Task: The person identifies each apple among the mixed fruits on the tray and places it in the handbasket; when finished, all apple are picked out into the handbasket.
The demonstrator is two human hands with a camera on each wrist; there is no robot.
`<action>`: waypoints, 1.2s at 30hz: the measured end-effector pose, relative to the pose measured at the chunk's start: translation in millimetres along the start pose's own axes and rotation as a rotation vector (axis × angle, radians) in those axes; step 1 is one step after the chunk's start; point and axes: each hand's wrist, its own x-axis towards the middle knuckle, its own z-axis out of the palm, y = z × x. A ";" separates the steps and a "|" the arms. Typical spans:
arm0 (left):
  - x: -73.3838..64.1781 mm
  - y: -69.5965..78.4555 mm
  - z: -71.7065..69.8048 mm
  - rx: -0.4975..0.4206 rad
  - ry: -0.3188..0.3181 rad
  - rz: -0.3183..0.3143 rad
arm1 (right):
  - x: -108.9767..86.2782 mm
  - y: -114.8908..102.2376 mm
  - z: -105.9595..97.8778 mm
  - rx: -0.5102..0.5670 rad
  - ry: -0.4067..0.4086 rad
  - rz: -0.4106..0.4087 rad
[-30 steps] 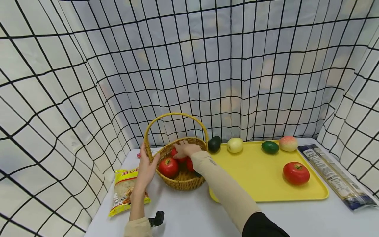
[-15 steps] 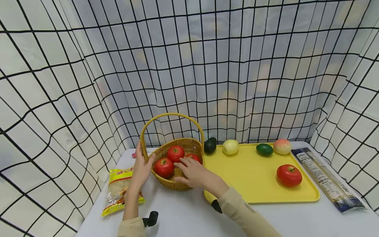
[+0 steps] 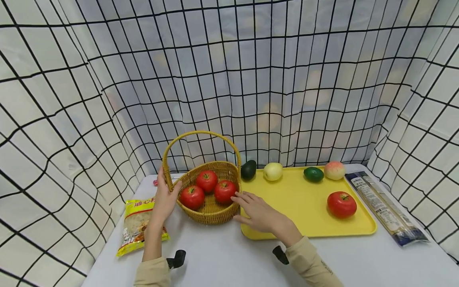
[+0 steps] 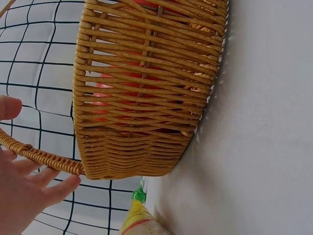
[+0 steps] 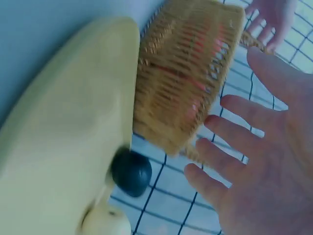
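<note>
A wicker basket (image 3: 211,218) with a tall arched handle stands on the table and holds three red tomatoes (image 3: 206,181). At the left foot of the handle is my left hand (image 3: 165,203). In the left wrist view its straight fingers (image 4: 41,183) lie along the handle, while the thumb stands apart from it. My right hand (image 3: 259,211), empty, has its fingers extended beside the basket's right rim, over the edge of a yellow tray (image 3: 287,207). The right wrist view shows that palm, fingers spread, near the wicker side.
On the tray are another red tomato (image 3: 342,205), a pale yellow fruit (image 3: 273,172), a dark green fruit (image 3: 313,174) and a peach (image 3: 334,170). An avocado (image 3: 248,170) sits at its back-left corner. Bags flank both sides: pasta (image 3: 138,227) left, a long packet (image 3: 387,209) right. Black netting surrounds the table.
My right hand has come out of the basket and moved right and toward me, uncovering the three tomatoes. My left hand has stayed at the handle. The head view has shifted slightly.
</note>
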 end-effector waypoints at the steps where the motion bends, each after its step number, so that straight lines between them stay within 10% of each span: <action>1: -1.1 -0.6 1.5 -0.004 -0.001 -0.007 | -3.6 4.5 -3.6 0.012 -0.012 0.013; 21: -0.8 -3.9 -4.9 0.027 -0.030 -0.016 | -120.0 166.8 -78.8 0.022 0.068 0.651; 36: 1.8 -2.4 -4.7 0.018 -0.030 -0.026 | -136.1 183.7 -81.5 0.042 0.035 0.716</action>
